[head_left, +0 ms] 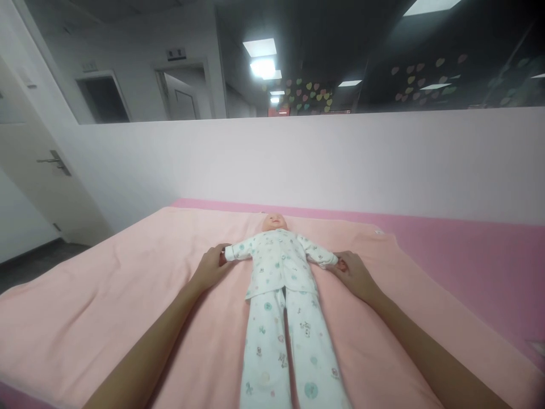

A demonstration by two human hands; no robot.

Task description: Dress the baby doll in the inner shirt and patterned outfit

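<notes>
A baby doll lies on its back on a peach blanket, its head toward the wall. It wears a white printed top and matching trousers, with both arms stretched out sideways. My left hand is closed around the doll's hand at the left sleeve end. On the other side, my right hand grips the doll's other hand, part of which shows between my fingers. The lower trouser legs run out of the bottom of the view.
Under the blanket is a pink padded surface that meets a low white wall. Above the wall is a dark window with heart stickers and reflected lights. A door stands at the far left.
</notes>
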